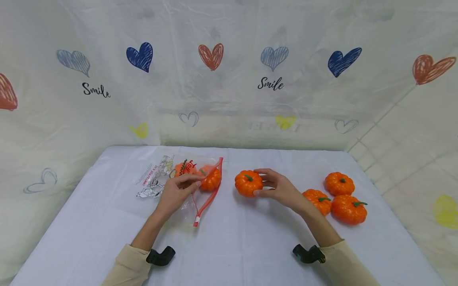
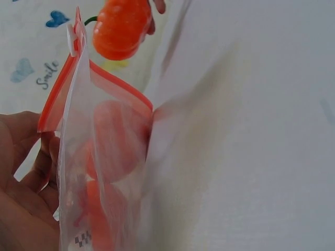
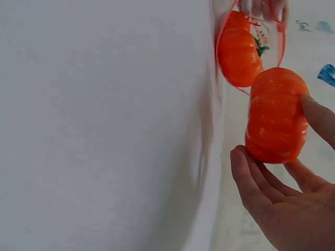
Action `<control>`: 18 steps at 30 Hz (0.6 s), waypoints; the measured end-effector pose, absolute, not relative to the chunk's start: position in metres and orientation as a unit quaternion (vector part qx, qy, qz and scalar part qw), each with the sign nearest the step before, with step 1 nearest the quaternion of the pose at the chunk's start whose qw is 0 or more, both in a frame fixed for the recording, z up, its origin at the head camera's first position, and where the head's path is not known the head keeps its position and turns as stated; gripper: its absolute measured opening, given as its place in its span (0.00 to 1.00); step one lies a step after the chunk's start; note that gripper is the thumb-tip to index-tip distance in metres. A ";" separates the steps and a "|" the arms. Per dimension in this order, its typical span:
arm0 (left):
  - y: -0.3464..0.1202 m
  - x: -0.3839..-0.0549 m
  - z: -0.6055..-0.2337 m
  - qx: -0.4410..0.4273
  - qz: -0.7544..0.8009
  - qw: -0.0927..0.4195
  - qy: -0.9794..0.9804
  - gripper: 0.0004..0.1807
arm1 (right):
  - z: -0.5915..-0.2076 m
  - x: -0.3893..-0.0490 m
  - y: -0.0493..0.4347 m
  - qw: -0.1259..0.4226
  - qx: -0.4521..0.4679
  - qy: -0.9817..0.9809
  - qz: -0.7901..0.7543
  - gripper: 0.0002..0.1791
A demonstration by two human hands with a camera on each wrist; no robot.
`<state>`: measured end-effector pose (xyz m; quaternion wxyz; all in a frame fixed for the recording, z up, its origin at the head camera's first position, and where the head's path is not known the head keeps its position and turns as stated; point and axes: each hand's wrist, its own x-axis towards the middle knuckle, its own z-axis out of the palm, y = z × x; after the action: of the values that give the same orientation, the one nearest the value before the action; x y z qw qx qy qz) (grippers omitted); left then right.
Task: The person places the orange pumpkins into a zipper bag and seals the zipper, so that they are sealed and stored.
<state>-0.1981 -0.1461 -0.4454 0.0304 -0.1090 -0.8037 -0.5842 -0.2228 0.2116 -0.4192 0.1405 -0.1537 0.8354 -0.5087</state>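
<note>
A clear zip bag (image 1: 186, 204) with a red zip edge lies on the left half of the table, its mouth held apart and facing right. Inside it are two small orange pumpkins (image 1: 212, 180). My left hand (image 1: 177, 191) pinches the bag's upper rim between thumb and fingers; the left wrist view shows the red-edged mouth (image 2: 123, 86) gaping. Another orange pumpkin (image 1: 248, 183) with a green stem is in my right hand (image 1: 277, 187), gripped from its right side between thumb and fingers. It hangs just right of the bag's mouth, above the cloth.
Three more orange pumpkins (image 1: 348, 209) sit close together on the table's right side, beside my right forearm. White cloth (image 1: 229, 250) covers the table. Behind it hangs a pale curtain (image 1: 236, 95) printed with hearts. A black wrist mount (image 1: 161, 256) sticks out from each sleeve.
</note>
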 end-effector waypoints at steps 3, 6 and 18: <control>-0.144 -0.199 -0.445 -0.111 -0.584 0.032 -0.804 0.12 | -0.421 -0.223 0.209 0.145 -0.155 0.835 -0.508 0.38; -0.143 -0.199 -0.445 -0.110 -0.584 0.032 -0.804 0.12 | -0.422 -0.223 0.206 0.154 -0.150 0.834 -0.508 0.37; -0.143 -0.199 -0.445 -0.109 -0.581 0.032 -0.806 0.12 | -0.426 -0.221 0.195 0.157 -0.151 0.840 -0.498 0.37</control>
<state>-0.1991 -0.1434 -0.4454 0.0323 -0.1094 -0.8062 -0.5806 -0.2213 0.1952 -0.4264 0.1565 -0.1509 0.8397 -0.4977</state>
